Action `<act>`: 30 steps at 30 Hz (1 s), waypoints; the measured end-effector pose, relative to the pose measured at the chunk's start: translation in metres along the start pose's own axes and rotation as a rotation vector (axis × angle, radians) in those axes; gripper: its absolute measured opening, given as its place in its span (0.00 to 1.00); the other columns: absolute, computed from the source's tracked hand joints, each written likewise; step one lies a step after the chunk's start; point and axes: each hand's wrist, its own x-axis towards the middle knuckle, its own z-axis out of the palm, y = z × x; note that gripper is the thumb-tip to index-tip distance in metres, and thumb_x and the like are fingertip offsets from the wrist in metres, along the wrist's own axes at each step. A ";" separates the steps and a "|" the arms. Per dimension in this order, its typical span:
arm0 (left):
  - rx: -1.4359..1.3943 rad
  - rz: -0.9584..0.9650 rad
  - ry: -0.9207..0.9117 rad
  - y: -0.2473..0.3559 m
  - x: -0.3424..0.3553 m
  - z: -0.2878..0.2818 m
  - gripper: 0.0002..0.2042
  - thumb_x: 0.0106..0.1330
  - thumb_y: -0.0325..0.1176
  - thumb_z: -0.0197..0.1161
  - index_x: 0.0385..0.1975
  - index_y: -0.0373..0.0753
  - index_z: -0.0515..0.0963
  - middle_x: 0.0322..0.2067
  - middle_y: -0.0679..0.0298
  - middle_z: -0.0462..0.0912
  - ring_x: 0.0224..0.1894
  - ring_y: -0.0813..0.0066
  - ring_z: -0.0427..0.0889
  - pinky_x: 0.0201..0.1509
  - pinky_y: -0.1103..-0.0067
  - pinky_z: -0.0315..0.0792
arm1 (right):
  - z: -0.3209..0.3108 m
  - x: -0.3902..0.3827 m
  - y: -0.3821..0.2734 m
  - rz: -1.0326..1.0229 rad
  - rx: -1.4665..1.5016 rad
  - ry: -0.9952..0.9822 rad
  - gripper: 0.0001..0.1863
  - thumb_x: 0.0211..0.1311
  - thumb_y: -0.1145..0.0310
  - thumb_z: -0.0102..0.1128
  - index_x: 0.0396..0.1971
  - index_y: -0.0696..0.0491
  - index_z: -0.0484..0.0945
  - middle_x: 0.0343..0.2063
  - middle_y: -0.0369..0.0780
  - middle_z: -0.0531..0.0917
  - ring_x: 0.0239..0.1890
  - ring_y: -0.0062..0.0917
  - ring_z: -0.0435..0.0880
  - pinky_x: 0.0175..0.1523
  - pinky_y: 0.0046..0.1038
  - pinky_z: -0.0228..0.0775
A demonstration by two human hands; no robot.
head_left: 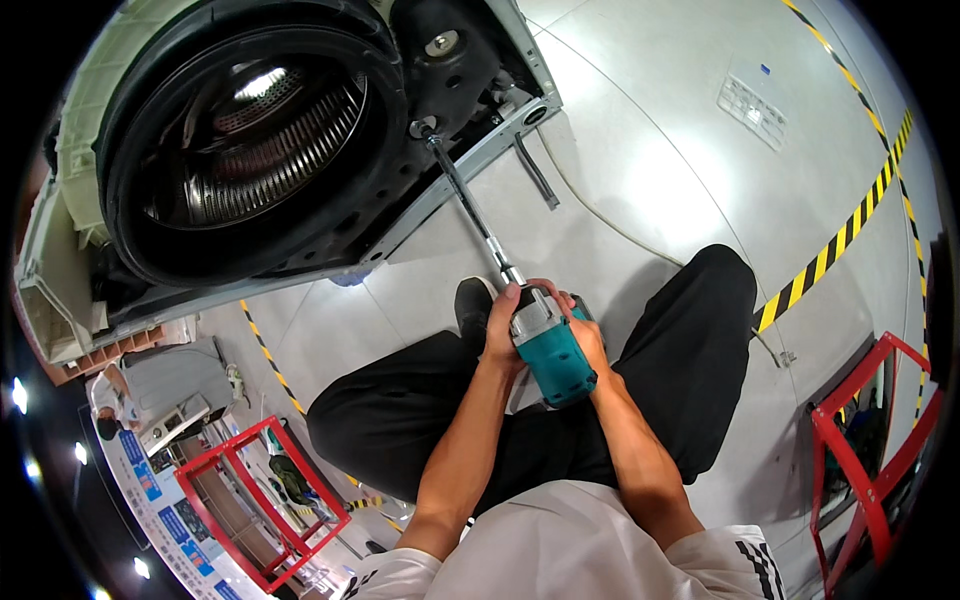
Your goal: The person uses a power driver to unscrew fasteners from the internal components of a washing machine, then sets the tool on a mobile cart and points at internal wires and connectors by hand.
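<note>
A teal power wrench (558, 365) with a silver nose points away from me between my knees. My left hand (503, 322) is closed around the left side of its nose. My right hand (588, 335) wraps its right side, where the grip is mostly hidden. From the nose a long metal extension bar (463, 193) runs forward to a fastening (424, 130) on the black front of an opened washing machine, beside the drum opening. The metal drum (270, 150) shows inside a black ring (115, 190). Another round bolt (442, 44) sits farther up the same panel.
The washing machine's metal frame edge (440, 190) lies in front of me. A thin cable (610, 220) trails over the grey floor (640, 150). Yellow-black tape (840, 240) marks the floor at right. Red metal frames (850, 460) stand at both sides; a person (108, 395) is far left.
</note>
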 end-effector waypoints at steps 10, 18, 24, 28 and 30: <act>0.033 0.034 -0.087 0.000 0.005 -0.001 0.27 0.56 0.56 0.45 0.31 0.32 0.70 0.23 0.54 0.75 0.39 0.61 0.69 0.49 0.72 0.63 | -0.002 0.004 0.000 0.028 0.004 0.040 0.08 0.58 0.73 0.48 0.33 0.59 0.76 0.25 0.43 0.77 0.28 0.24 0.76 0.34 0.23 0.66; 0.021 0.077 -0.040 -0.008 0.008 -0.006 0.30 0.56 0.59 0.41 0.29 0.31 0.70 0.20 0.54 0.75 0.36 0.61 0.70 0.43 0.73 0.64 | -0.004 0.006 0.010 -0.053 -0.085 0.023 0.07 0.57 0.73 0.49 0.31 0.59 0.76 0.25 0.43 0.78 0.27 0.25 0.76 0.33 0.23 0.67; -0.016 0.035 -0.044 -0.006 0.006 -0.003 0.29 0.55 0.59 0.43 0.29 0.33 0.70 0.20 0.55 0.74 0.39 0.62 0.69 0.43 0.73 0.66 | -0.004 0.008 0.006 0.051 0.012 0.018 0.09 0.58 0.72 0.49 0.34 0.58 0.76 0.27 0.42 0.79 0.29 0.25 0.77 0.34 0.23 0.67; 0.019 0.032 -0.039 -0.004 0.007 -0.003 0.29 0.54 0.59 0.43 0.29 0.33 0.69 0.21 0.55 0.74 0.39 0.62 0.69 0.44 0.74 0.65 | -0.005 0.009 0.002 -0.075 -0.100 0.044 0.09 0.60 0.69 0.48 0.34 0.58 0.75 0.25 0.41 0.78 0.28 0.23 0.77 0.33 0.23 0.66; 0.020 0.045 -0.062 -0.003 0.009 -0.002 0.29 0.55 0.59 0.43 0.29 0.33 0.70 0.21 0.55 0.75 0.39 0.62 0.69 0.44 0.74 0.65 | -0.006 0.010 0.007 -0.082 -0.082 0.039 0.09 0.60 0.69 0.47 0.34 0.57 0.76 0.24 0.41 0.78 0.28 0.23 0.77 0.33 0.23 0.66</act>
